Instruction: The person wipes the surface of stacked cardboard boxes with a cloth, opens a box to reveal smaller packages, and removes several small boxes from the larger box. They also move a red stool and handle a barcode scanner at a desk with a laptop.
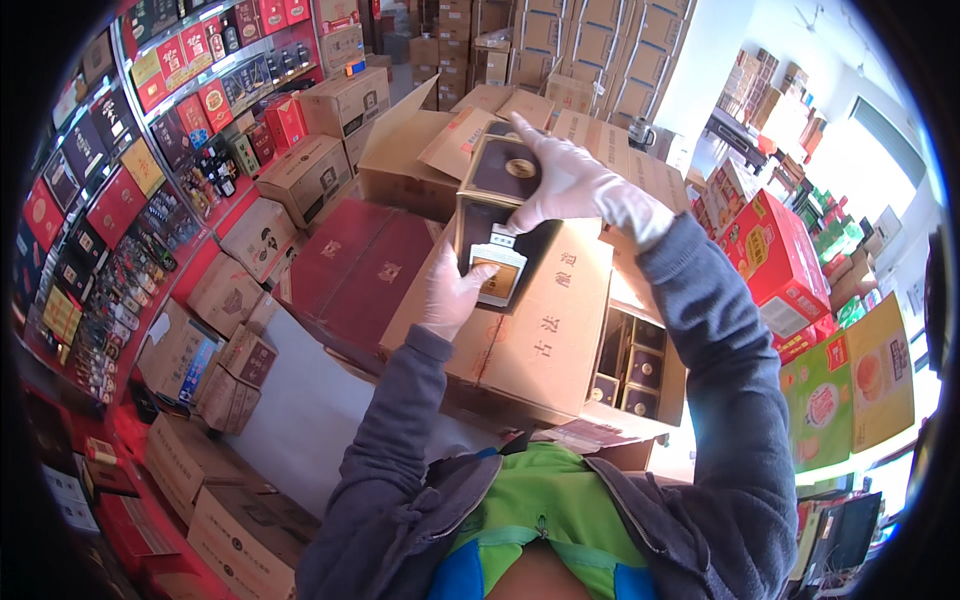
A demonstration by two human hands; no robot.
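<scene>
A tall dark brown gift box [490, 222] with gold trim and a pale label on its front stands over a large cardboard carton [530, 345]. My gloved left hand [455, 292] grips its lower left side, the thumb lying across the label. At the upper part, my gloved right hand [578, 183] spans the box's right side, fingers reaching to its top edge and thumb near the front. Whether the box's base rests on the carton cannot be made out. Just right of that carton, an open carton [662, 395] holds several similar dark boxes.
A dark red carton [350, 265] sits to the left, with an open-flapped carton [405, 160] behind it. Shelves of bottles and boxes [190, 110] line the left wall. Red packages [775, 265] are stacked at right, and more cartons [590, 55] stand at the back.
</scene>
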